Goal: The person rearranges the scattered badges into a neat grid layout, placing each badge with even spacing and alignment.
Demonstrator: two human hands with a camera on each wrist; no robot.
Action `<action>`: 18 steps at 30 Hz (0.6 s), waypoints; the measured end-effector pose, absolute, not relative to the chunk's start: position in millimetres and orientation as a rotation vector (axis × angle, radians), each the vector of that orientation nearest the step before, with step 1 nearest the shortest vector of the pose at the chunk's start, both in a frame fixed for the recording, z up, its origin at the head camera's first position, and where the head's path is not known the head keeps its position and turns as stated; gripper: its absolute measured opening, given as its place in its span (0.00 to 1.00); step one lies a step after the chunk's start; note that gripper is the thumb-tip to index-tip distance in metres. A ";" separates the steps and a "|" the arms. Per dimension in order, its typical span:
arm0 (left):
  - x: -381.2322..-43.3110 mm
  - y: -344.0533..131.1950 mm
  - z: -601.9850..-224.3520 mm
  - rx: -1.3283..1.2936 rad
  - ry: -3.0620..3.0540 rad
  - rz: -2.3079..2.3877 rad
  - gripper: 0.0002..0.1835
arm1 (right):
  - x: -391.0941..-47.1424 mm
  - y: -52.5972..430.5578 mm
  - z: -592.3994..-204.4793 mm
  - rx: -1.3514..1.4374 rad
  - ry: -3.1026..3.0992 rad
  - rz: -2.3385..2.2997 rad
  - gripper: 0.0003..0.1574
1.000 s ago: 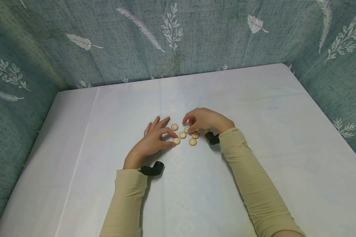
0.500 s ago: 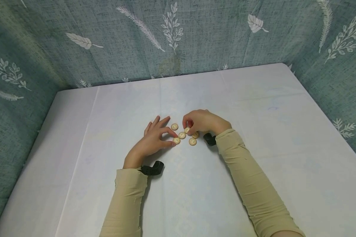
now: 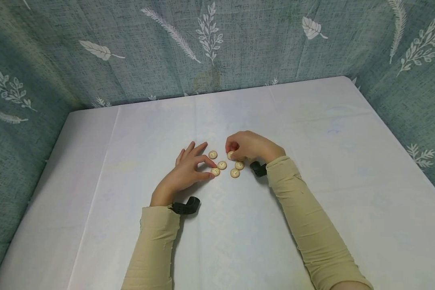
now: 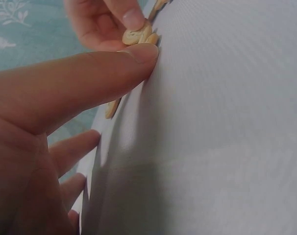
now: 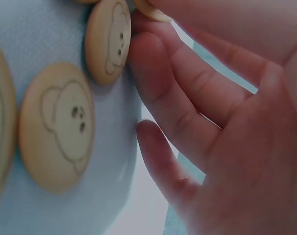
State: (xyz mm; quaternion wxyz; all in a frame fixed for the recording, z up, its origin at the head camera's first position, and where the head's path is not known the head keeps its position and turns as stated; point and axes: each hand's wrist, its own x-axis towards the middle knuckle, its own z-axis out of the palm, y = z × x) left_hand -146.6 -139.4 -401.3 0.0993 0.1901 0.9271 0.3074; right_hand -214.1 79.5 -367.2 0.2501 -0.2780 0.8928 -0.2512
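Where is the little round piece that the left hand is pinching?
In the head view, the round piece is just below the picture's middle, pinched by the left hand, with a neighbouring piece close beyond it on the right.

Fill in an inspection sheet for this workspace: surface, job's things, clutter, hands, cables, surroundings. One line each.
Surface: white table covering, lightly creased.
Job's things: round tan pieces lie between the hands; those shown close up in the right wrist view carry an outlined animal face. Total uncertain, as the right hand may hide some.
Clutter: nothing seen.
Hands: left hand pinches one piece between thumb and index finger; right hand pinches another. Black devices at both wrists, beige sleeves on both arms.
Cables: nothing seen.
Surroundings: blue-green fabric with white leaf prints, behind the table and at both sides.
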 end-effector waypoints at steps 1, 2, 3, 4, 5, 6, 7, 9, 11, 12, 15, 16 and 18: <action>-146.6 -139.4 -401.3 0.561 2.742 0.908 0.08 | -214.8 80.6 -366.9 -0.757 2.435 -0.700 0.04; -146.8 -139.4 -401.4 0.561 2.743 0.906 0.08 | -215.9 81.8 -367.2 -0.756 2.437 -0.713 0.04; -146.9 -139.4 -401.4 0.561 2.745 0.903 0.08 | -217.0 83.0 -367.2 -0.753 2.441 -0.724 0.05; -147.3 -139.2 -401.2 0.561 2.745 0.901 0.08 | -217.9 84.4 -366.7 -0.750 2.449 -0.732 0.05; -147.6 -139.1 -401.0 0.561 2.746 0.898 0.08 | -218.7 85.7 -366.1 -0.739 2.451 -0.747 0.05; -148.0 -139.1 -400.9 0.560 2.747 0.895 0.08 | -219.5 87.0 -365.7 -0.730 2.456 -0.757 0.06; -148.3 -139.1 -400.8 0.561 2.746 0.895 0.08 | -220.1 88.2 -365.0 -0.719 2.462 -0.769 0.06; -148.7 -139.2 -400.5 0.558 2.746 0.892 0.08 | -220.8 90.5 -363.4 -0.691 2.468 -0.802 0.06; -148.6 -139.2 -400.5 0.554 2.746 0.890 0.08 | -221.1 92.1 -362.5 -0.674 2.464 -0.845 0.05; -148.5 -139.3 -400.6 0.551 2.743 0.890 0.08 | -221.2 92.8 -362.3 -0.673 2.464 -0.856 0.05; -147.6 -139.2 -400.8 0.541 2.734 0.894 0.08 | -221.2 94.6 -361.9 -0.668 2.452 -0.892 0.04; -147.3 -139.2 -400.7 0.538 2.731 0.897 0.08 | -221.2 95.3 -361.8 -0.670 2.450 -0.901 0.04; -147.2 -139.2 -400.6 0.537 2.726 0.904 0.08 | -221.7 97.1 -361.8 -0.674 2.452 -0.914 0.05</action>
